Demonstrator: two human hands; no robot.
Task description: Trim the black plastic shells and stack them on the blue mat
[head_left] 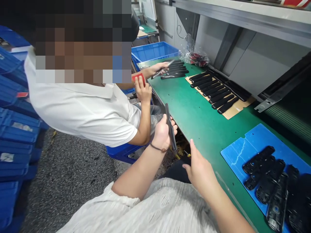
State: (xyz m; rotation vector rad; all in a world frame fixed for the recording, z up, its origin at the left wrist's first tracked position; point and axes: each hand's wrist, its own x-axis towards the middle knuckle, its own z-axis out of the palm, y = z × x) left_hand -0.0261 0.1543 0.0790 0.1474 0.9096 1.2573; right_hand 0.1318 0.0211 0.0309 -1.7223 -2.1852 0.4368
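Observation:
My left hand (162, 131) is closed around a long, narrow black plastic part (171, 129), held tilted upright just off the table's front edge. Its exact kind does not show. To the right, my right hand (200, 166) is open and holds nothing, its fingers stretched out and thumb apart, near the edge of the green table (179, 100). On the right, a blue sheet (233, 155) carries several black moulded plastic parts (263, 174) in a loose pile.
A co-worker (85, 110) in white sits at the left, holding a red piece (139, 77) and a dark strip (159, 72). Black parts (213, 89) lie in a row on cardboard (229, 113). Beyond are a blue crate (155, 50) and a plastic bag (198, 58). A shelf overhangs.

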